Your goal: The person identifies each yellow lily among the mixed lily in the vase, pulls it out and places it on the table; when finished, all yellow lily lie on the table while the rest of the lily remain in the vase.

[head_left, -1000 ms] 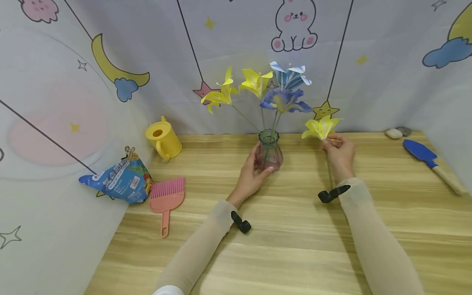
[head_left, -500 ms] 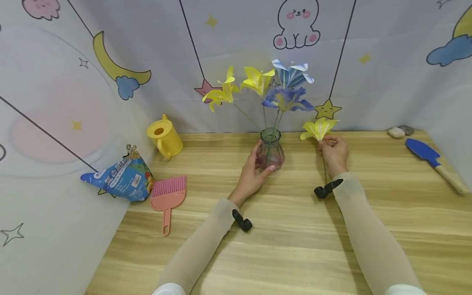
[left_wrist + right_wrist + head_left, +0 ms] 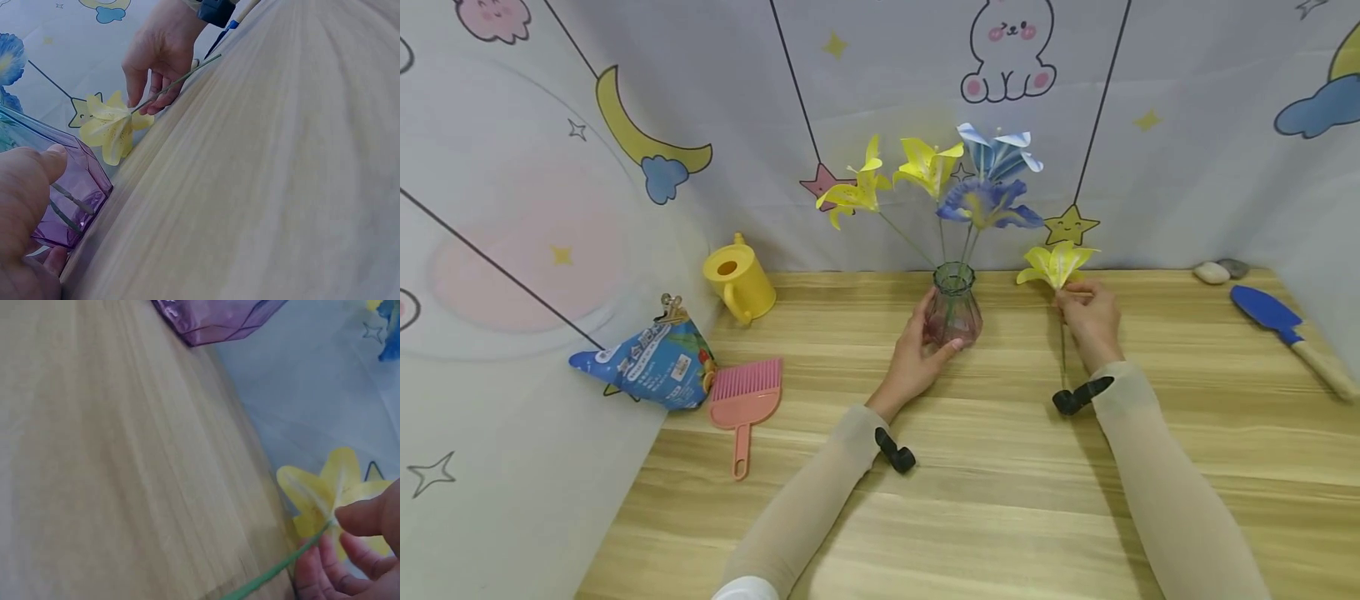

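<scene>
A glass vase [image 3: 955,315], green at the rim and purple below, stands on the table with several artificial flowers in it. Two yellow lilies [image 3: 927,167] lean left; a light-blue flower [image 3: 997,157] and a violet-blue iris [image 3: 988,204] lean right. My left hand [image 3: 917,360] grips the vase's lower body from the left, thumb across its front. To the right of the vase, my right hand [image 3: 1090,321] pinches a separate yellow lily [image 3: 340,487] by its green stem [image 3: 275,569], just below the bloom. That stem hangs down toward the wrist.
On the left are a yellow watering can [image 3: 741,282], a clipped blue bag [image 3: 651,367] and a pink dustpan [image 3: 747,400] with its brush. A blue trowel [image 3: 1266,308] and two stones [image 3: 1212,272] lie at the right. A patterned cloth wall [image 3: 880,75] borders the table's back.
The right hand with its lily shifts slightly left, then back right. The left hand keeps its grip on the vase. The head view drifts a little.
</scene>
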Available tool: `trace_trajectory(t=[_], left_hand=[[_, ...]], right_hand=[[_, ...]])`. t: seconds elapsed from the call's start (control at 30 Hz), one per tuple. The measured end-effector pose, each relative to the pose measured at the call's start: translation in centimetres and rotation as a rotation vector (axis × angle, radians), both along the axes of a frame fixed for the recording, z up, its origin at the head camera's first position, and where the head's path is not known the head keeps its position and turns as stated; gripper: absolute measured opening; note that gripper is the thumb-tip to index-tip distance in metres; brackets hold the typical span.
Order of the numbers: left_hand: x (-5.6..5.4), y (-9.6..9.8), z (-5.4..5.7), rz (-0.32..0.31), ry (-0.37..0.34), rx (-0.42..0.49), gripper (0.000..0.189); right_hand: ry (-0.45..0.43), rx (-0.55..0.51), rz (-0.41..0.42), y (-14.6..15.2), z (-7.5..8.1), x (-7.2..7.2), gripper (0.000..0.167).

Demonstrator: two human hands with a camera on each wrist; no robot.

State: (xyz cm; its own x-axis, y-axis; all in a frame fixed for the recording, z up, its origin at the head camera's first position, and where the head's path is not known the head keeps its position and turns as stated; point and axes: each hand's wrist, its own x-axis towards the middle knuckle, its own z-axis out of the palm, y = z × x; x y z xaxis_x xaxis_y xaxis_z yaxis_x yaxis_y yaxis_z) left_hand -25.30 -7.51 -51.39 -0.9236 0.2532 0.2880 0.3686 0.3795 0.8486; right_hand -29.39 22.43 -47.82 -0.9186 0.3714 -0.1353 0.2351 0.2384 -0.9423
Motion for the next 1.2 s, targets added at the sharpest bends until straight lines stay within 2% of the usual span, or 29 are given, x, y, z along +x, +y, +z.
trace_trajectory(t=[0.2,0.4,0.5,0.67,0.8,0.93,1.2], left_hand=[[0.1,-0.1,0.0,0.0,0.0,-0.013,0.095],[0.1,-0.1,0.0,-0.007,0.013,-0.013,0.095],[0.0,-0.1,0.0,-0.01,0.011,-0.014,0.095],[0.0,-0.1,-0.1,-0.006,0.005,-0.016,0.095],[0.0,0.0,-0.1,-0.007,-0.001,-0.017,0.094],[0.0,0.0,-0.1,-0.011,0.002,-0.016,0.093],[-0.1,-0.1,-0.1,-0.022,0.023,-0.002,0.093]], right_hand=[[-0.004,0.083,0.028,0.1,0.1,1.1,0.045],[0.012,0.163,0.073,0.1,1.2,2.4,0.049],[0.066,0.191,0.103,-0.3,2.4,2.9,0.05],[0.205,0.22,0.123,-1.8,4.9,4.0,0.047],[0.312,0.18,0.152,-3.5,6.9,5.0,0.04],[0.393,0.145,0.187,-4.9,8.2,5.5,0.036],[0.448,0.089,0.266,-7.1,9.2,5.9,0.035]])
